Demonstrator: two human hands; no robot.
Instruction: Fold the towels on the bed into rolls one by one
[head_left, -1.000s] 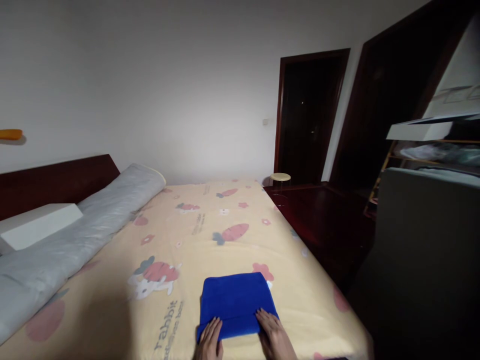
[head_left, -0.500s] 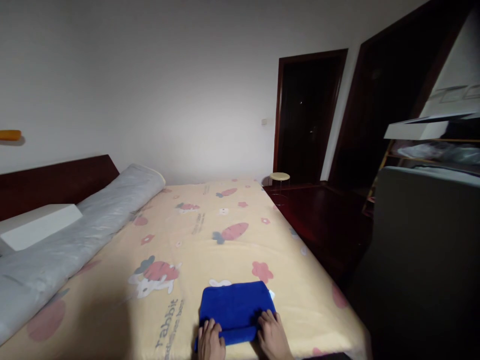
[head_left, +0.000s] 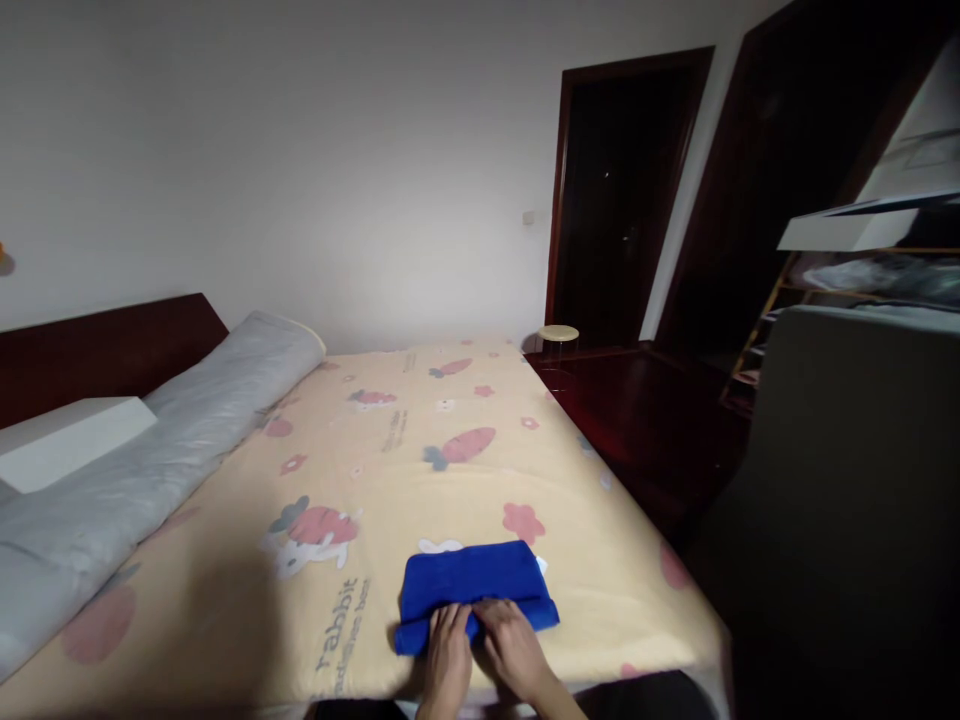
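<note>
Head view: note blue cloth (head_left: 474, 572), rolled along near side, close to near edge of bed (head_left: 622, 600). Observe left hand (head_left: 450, 645) and right hand (head_left: 513, 642) together on rolled side — fingers partly bent; cannot tell whether gripping.

Cloth (head_left: 472, 572) on bed (head_left: 405, 500) near front edge, bedding roll (head_left: 202, 410) along left side, stool (head_left: 559, 333) beside far right corner.

The word "rabbit" (head_left: 337, 625) is printed in grey on the sheet (head_left: 600, 570); the smaller line (head_left: 352, 635) beside it and the lettering (head_left: 394, 431) farther back cannot be fully read.
</note>
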